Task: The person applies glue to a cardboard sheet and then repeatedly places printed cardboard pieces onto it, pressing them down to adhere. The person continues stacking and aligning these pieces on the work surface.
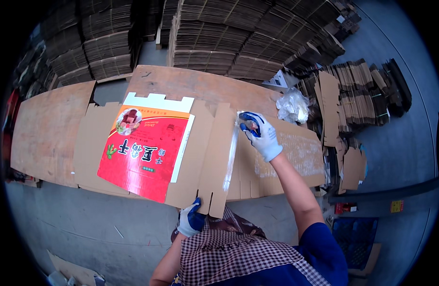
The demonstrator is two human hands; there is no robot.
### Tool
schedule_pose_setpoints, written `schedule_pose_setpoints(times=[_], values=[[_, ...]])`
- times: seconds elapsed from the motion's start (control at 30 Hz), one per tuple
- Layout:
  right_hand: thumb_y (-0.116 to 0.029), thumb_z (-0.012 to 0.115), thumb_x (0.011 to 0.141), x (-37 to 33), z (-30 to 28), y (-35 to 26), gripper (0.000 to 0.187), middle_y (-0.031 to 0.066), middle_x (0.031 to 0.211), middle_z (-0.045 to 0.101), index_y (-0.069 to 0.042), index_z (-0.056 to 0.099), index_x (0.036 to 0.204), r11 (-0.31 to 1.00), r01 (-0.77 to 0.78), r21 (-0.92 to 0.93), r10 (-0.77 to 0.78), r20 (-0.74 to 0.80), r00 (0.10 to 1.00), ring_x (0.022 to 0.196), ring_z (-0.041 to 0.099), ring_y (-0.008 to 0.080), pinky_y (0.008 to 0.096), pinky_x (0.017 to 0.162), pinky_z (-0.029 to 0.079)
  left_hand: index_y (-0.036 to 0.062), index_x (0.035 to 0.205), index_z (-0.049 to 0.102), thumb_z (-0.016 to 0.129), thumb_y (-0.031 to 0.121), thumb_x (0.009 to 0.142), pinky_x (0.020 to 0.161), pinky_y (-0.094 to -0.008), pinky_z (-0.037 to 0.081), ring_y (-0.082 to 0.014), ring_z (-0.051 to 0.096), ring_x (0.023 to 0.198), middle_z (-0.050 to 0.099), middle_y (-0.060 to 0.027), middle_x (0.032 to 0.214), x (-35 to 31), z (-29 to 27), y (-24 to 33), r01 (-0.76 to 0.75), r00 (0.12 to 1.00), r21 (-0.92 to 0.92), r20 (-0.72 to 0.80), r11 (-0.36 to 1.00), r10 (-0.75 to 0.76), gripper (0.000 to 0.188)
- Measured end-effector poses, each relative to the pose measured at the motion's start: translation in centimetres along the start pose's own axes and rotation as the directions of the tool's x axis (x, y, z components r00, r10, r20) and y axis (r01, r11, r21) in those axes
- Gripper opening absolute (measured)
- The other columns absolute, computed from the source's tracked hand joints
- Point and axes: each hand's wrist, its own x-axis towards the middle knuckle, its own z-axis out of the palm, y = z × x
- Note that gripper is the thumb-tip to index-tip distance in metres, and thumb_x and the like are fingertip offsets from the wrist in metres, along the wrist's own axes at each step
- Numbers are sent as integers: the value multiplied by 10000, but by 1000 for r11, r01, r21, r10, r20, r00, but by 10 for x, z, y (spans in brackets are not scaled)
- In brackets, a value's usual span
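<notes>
Lengthwise, the cardboard panel points away from the left hand, leaning right.

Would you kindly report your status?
Left hand at near edge of cardboard; right hand at far end of shiny strip; plastic bag further right.

Red sheet: large black characters across middle, upside down; smaller yellow Latin lettering above them; fine print along orange top band; green label with pale characters below them. Right of red sheet: right glove, tiny print unreadable; farther right, yellow label, print unreadable.
</notes>
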Motion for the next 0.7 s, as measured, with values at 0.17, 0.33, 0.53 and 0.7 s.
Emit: schedule_pose_setpoints(times=[0.17, 0.33, 0.53, 0.7], values=[[-91, 749, 807, -8, -3, -5, 365, 144, 1109, 679, -70, 662, 1160, 941, -216, 261, 205, 71, 976, 967, 669, 340, 380, 850, 545, -38, 1096, 679, 632, 56, 938, 928, -333, 542, -213, 689, 1016, 709, -149, 1108, 2, -4, 5, 8, 1000, -6, 4, 1000, -8, 190], [-65, 745, 836, 6, -4, 2, 332, 124, 1104, 687, -51, 668, 1158, 999, -24, 37, 27, -92, 995, 986, 673, 283, 358, 870, 534, -42, 1113, 675, 609, 62, 952, 950, -332, 532, -218, 686, 1039, 711, -143, 1119, -10, 11, -20, 141, 989, -197, -15, 970, -147, 203], [-84, 740, 818, 5, 8, 3, 349, 149, 1113, 671, -74, 667, 1159, 999, 44, -31, -43, 40, 998, 996, 658, 353, 393, 860, 538, -45, 1150, 671, 591, 53, 962, 973, -336, 521, -217, 680, 1067, 708, -145, 1151, -3, -3, -2, 68, 997, -40, 28, 997, -67, 227], [-58, 733, 805, 5, 2, 12, 380, 130, 1157, 684, -72, 661, 1178, 993, 95, -75, -100, -73, 992, 1032, 665, 344, 399, 891, 538, -50, 1171, 667, 648, 94, 924, 978, -343, 517, -240, 682, 1090, 708, -171, 1163, -3, -3, -8, 46, 998, -50, 37, 998, -45, 287]])
